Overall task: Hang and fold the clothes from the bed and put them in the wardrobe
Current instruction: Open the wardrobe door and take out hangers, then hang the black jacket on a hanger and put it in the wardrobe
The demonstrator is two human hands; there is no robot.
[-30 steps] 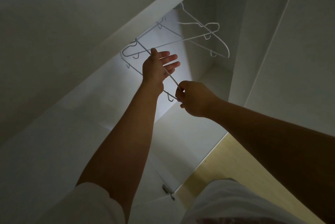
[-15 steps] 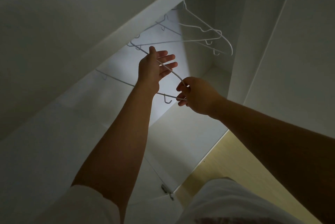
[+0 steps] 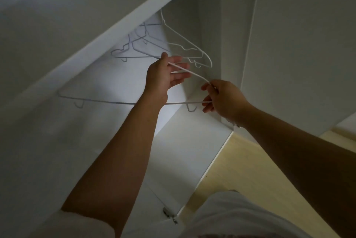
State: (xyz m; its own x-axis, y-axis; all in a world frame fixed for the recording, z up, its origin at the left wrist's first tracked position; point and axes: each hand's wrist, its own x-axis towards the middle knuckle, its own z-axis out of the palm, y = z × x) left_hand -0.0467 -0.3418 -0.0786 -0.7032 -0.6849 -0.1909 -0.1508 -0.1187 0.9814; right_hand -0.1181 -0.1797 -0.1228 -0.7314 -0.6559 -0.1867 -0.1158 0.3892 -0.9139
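The person is reaching both bare arms into the white wardrobe, handling one thin white wire hanger. The right hand is pinching the hanger's right corner, where the sloped arm meets the bottom bar. That grip is clamping the wire between curled fingers and thumb. The left hand is lying flat, fingers straight and spread, with the sloped wire crossing its palm and the thumb touching the wire near the neck. It is steadying the wire, not clasping it. The hanger is sitting low and wide across the wardrobe opening, below a cluster of other white wire hangers hanging deeper in.

To do this step well, I judge the left hand should be guiding the neck and hook clear while the right hand draws the corner outward. The small notch hooks under the bar look likely to snag the neighbouring hangers, so they need watching.

The held hanger's hook is hiding behind the left hand, so I cannot tell whether it is on or off the rail. The rail itself is lying out of sight behind the wardrobe's white frame. The hanger's far left end is fading into shadow. The clothes and the bed are not showing. Only a white sleeve and the pale wooden floor are showing below.
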